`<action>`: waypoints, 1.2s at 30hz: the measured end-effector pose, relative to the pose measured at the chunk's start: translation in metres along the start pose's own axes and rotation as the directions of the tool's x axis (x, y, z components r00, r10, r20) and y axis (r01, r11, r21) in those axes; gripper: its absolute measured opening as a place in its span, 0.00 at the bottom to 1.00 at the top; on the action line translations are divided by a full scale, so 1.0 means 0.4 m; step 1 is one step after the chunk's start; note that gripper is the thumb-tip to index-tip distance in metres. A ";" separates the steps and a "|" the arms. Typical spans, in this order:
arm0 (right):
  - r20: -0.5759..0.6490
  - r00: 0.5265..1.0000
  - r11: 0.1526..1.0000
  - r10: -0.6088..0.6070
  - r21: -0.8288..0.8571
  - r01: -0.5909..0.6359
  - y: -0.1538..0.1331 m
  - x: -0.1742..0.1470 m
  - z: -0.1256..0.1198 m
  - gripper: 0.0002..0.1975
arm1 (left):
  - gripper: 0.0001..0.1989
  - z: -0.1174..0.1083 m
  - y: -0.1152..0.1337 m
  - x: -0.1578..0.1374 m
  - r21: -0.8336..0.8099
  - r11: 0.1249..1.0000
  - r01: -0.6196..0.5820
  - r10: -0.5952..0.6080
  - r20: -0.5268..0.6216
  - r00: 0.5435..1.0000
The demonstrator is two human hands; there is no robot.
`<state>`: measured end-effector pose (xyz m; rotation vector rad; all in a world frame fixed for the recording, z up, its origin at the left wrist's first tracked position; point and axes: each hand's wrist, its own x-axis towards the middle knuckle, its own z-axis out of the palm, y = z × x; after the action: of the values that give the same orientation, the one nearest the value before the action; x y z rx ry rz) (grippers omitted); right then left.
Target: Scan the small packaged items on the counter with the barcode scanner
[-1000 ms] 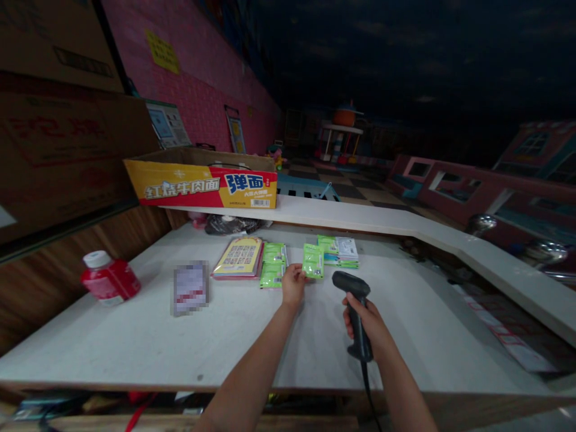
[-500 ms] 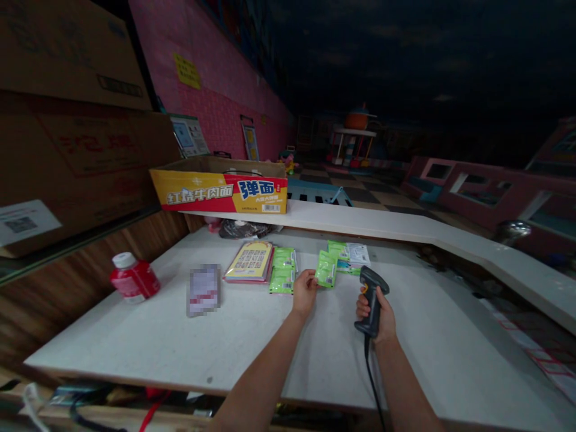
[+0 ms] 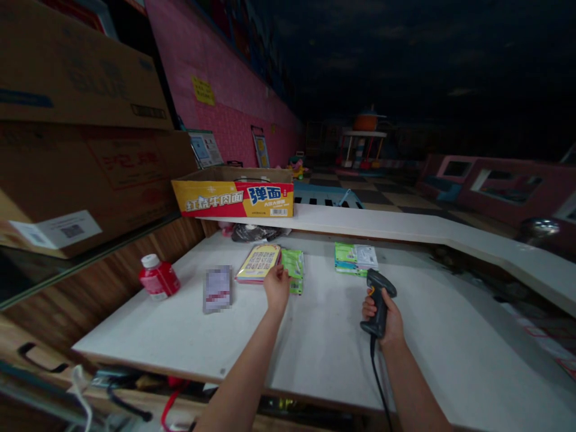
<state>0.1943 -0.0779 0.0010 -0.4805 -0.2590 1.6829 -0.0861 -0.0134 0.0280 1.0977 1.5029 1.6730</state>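
Note:
My left hand (image 3: 277,288) is closed, its fingers pinched at the left edge of a green packet (image 3: 294,267) on the left pile. The fingers hide part of that pile, so the lower packets barely show. Just left of this hand lies a stack of booklets (image 3: 258,264) with a yellow top cover. In my right hand (image 3: 387,318) is a black barcode scanner (image 3: 378,306), gripped by its handle and held upright, with its cable (image 3: 377,378) hanging down. Beyond the scanner, a second pile of green and white packets (image 3: 355,258) rests on the white table (image 3: 328,336).
On the left stand a red bottle (image 3: 159,279) with a white cap and a blurred pale packet (image 3: 218,289). A yellow and red noodle carton (image 3: 234,198) sits on the raised white ledge (image 3: 369,222). Large cardboard boxes (image 3: 135,159) are stacked at far left.
My left hand has moved left, carrying a green packet from beside the right pile to the left pile. The right hand still holds the scanner. The view has shifted slightly left.

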 end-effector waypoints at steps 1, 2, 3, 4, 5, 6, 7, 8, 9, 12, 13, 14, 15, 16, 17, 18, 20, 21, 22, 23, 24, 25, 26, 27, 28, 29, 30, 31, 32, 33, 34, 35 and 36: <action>0.000 1.000 1.000 -0.003 0.001 0.003 0.001 0.000 0.000 0.14 | 0.07 -0.014 0.016 0.009 0.130 0.991 -0.040 0.036 0.035 0.999; -0.001 1.000 1.000 -0.006 0.002 0.006 0.001 -0.001 0.000 0.14 | 0.07 -0.026 0.031 0.015 0.270 0.958 -0.099 0.081 0.075 0.994; -0.003 1.000 1.000 -0.008 0.004 0.008 0.001 -0.001 0.001 0.14 | 0.08 -0.036 0.045 0.017 0.411 0.896 -0.168 0.131 0.117 0.984; -0.007 1.000 1.000 -0.011 0.009 0.011 0.001 -0.001 0.001 0.14 | 0.08 -0.043 0.059 0.016 0.542 0.807 -0.235 0.176 0.159 0.971; -0.011 1.000 1.000 -0.013 0.014 0.014 0.001 -0.002 0.002 0.14 | 0.09 -0.049 0.071 0.012 0.651 0.703 -0.286 0.207 0.197 0.958; -0.016 1.000 1.000 -0.015 0.019 0.016 0.001 -0.002 0.002 0.14 | 0.09 -0.054 0.081 0.007 0.734 0.599 -0.319 0.221 0.231 0.947; -0.020 1.000 1.000 -0.018 0.024 0.018 0.001 -0.002 0.003 0.14 | 0.10 -0.057 0.090 0.000 0.794 0.504 -0.340 0.224 0.259 0.939; -0.024 1.000 0.999 -0.020 0.028 0.021 0.000 -0.002 0.004 0.14 | 0.11 -0.059 0.096 -0.007 0.835 0.421 -0.355 0.227 0.282 0.932; -0.027 0.999 0.999 -0.021 0.031 0.022 0.000 -0.003 0.004 0.14 | 0.11 -0.059 0.100 -0.015 0.860 0.351 -0.371 0.233 0.303 0.924; -0.033 0.999 0.999 -0.019 0.029 0.020 0.000 -0.003 0.006 0.15 | 0.12 -0.054 0.093 -0.034 0.837 0.240 -0.492 0.265 0.432 0.862; -0.034 0.999 0.999 -0.017 0.027 0.018 0.000 -0.004 0.006 0.15 | 0.12 -0.051 0.084 -0.038 0.795 0.240 -0.558 0.263 0.500 0.825; -0.035 0.999 1.000 -0.017 0.025 0.018 0.001 -0.004 0.006 0.14 | 0.13 -0.048 0.072 -0.042 0.739 0.251 -0.626 0.251 0.575 0.779; -0.035 0.999 1.000 -0.018 0.024 0.019 0.001 -0.004 0.005 0.14 | 0.15 -0.044 0.058 -0.045 0.681 0.267 -0.682 0.234 0.641 0.731; -0.033 0.999 0.999 -0.021 0.024 0.022 0.001 -0.004 0.005 0.14 | 0.18 -0.041 0.042 -0.047 0.637 0.278 -0.719 0.215 0.689 0.693; -0.030 0.999 0.999 -0.023 0.023 0.023 0.001 -0.004 0.004 0.14 | 0.21 -0.038 0.026 -0.049 0.612 0.283 -0.738 0.196 0.716 0.669; -0.027 0.999 0.999 -0.023 0.022 0.024 0.001 -0.004 0.004 0.14 | 0.23 -0.035 0.011 -0.051 0.606 0.282 -0.744 0.180 0.728 0.661; -0.022 0.999 1.000 -0.025 0.017 0.025 0.000 -0.004 0.003 0.14 | 0.23 -0.032 -0.014 -0.054 0.621 0.272 -0.735 0.165 0.723 0.671; -0.023 0.999 1.000 -0.025 0.016 0.026 0.000 -0.004 0.002 0.14 | 0.23 -0.031 -0.022 -0.055 0.631 0.268 -0.728 0.166 0.714 0.680; -0.026 0.999 0.999 -0.027 0.017 0.027 -0.001 -0.004 0.002 0.14 | 0.22 -0.030 -0.029 -0.056 0.638 0.265 -0.723 0.169 0.708 0.686; -0.030 0.999 0.999 -0.029 0.017 0.030 -0.001 -0.004 0.001 0.15 | 0.22 -0.030 -0.032 -0.058 0.643 0.261 -0.720 0.174 0.702 0.690; -0.033 0.999 0.999 -0.031 0.017 0.032 -0.001 -0.005 0.001 0.15 | 0.22 -0.030 -0.035 -0.059 0.647 0.257 -0.718 0.180 0.698 0.693; -0.034 0.999 0.999 -0.031 0.015 0.032 -0.002 -0.005 0.000 0.15 | 0.22 -0.030 -0.035 -0.060 0.652 0.254 -0.714 0.185 0.692 0.697; -0.033 0.999 1.000 -0.029 0.010 0.030 -0.002 -0.005 0.000 0.15 | 0.22 -0.030 -0.035 -0.062 0.657 0.251 -0.711 0.189 0.687 0.702; -0.030 0.999 1.000 -0.027 0.003 0.027 -0.002 -0.006 -0.001 0.15 | 0.21 -0.030 -0.035 -0.063 0.663 0.248 -0.706 0.193 0.680 0.707; -0.023 0.999 1.000 -0.026 -0.004 0.026 -0.002 -0.006 -0.001 0.15 | 0.21 -0.030 -0.034 -0.064 0.669 0.247 -0.701 0.198 0.674 0.712; -0.017 0.999 1.000 -0.027 -0.009 0.027 -0.002 -0.006 -0.001 0.15 | 0.21 -0.030 -0.034 -0.065 0.674 0.247 -0.696 0.202 0.667 0.717; -0.013 0.999 0.999 -0.030 -0.011 0.030 -0.003 -0.006 -0.001 0.15 | 0.20 -0.030 -0.034 -0.066 0.677 0.248 -0.693 0.204 0.663 0.720; -0.012 0.999 0.999 -0.034 -0.009 0.034 -0.003 -0.007 0.000 0.15 | 0.20 -0.030 -0.034 -0.066 0.677 0.251 -0.692 0.206 0.661 0.722; -0.014 0.999 0.999 -0.037 -0.006 0.037 -0.003 -0.007 0.001 0.15 | 0.20 -0.031 -0.034 -0.066 0.674 0.256 -0.693 0.208 0.661 0.721; -0.018 0.999 0.999 -0.037 -0.002 0.037 -0.004 -0.007 0.002 0.15 | 0.21 -0.032 -0.034 -0.065 0.670 0.264 -0.693 0.211 0.661 0.720; -0.023 0.999 0.999 -0.035 0.001 0.035 -0.004 -0.006 0.004 0.15 | 0.21 -0.033 -0.034 -0.064 0.665 0.275 -0.694 0.217 0.660 0.719; -0.029 0.999 1.000 -0.030 0.002 0.031 -0.004 -0.006 0.006 0.15 | 0.22 -0.034 -0.034 -0.063 0.659 0.288 -0.695 0.227 0.658 0.718; -0.035 0.999 1.000 -0.029 0.002 0.029 -0.003 -0.005 0.008 0.16 | 0.23 -0.034 -0.032 -0.063 0.651 0.302 -0.696 0.242 0.654 0.717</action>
<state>0.1943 -0.0793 0.0048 -0.5018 -0.2373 1.6454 -0.0878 -0.0395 0.0110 2.5560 1.8214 0.6551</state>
